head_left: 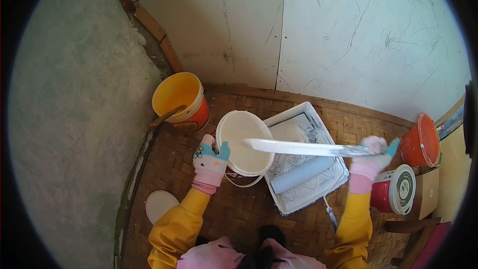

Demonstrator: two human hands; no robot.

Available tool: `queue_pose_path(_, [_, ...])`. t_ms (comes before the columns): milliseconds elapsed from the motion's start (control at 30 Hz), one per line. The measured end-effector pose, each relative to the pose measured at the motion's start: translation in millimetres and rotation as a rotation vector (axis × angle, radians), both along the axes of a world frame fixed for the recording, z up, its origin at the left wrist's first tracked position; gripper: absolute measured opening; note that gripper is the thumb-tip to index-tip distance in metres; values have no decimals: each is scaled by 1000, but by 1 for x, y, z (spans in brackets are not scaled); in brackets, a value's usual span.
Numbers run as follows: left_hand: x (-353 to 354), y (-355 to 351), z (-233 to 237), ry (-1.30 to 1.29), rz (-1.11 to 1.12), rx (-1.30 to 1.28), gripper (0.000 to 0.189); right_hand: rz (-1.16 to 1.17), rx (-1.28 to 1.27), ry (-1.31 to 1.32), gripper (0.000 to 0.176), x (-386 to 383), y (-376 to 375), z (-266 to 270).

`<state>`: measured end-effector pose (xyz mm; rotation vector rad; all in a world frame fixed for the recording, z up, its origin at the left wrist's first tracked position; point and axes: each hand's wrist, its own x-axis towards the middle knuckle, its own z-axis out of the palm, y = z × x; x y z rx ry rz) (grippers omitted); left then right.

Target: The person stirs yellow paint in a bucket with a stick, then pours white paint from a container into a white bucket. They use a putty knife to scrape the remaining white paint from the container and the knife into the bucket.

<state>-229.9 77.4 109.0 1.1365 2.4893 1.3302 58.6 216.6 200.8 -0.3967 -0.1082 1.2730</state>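
Note:
My left hand (211,163), in a white, pink and teal glove, grips the left rim of a white bucket (239,116) with pale paint inside. The fingers on its outer side are partly hidden. In my right hand (371,160), gloved alike and slightly blurred, is a long flat stirring stick (308,148) coated in white paint. It stretches leftward over the paint tray, and its tip is above the bucket's opening. Right of the bucket lies the paint tray (339,180), which holds a pale blue paint roller (303,174) and some white paint.
A yellow-orange bucket (199,113) with a wooden stick stands by the left wall. A round white lid (162,207) lies on the woven floor. At right are an orange bucket (411,144), a red-and-white tub (383,192), a cardboard box (427,193) and a wooden chair (416,226).

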Motion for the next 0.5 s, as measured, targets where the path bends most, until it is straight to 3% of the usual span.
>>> queue_pose_path(100, [-1, -1, -1, 17, -4, 2, 22, 144, 13, -213, 53, -58, -8, 2])
queue_pose_path(167, [0, -1, -2, 17, -2, 10, 22, 454, 357, -250, 55, -81, 0, -14])
queue_pose_path(300, [-3, -2, -4, -17, 2, -28, 26, 448, 591, -480, 45, -139, -3, -21])
queue_pose_path(500, [-6, -5, 0, -70, 20, -19, 24, 605, 531, -387, 42, -148, -11, -22])
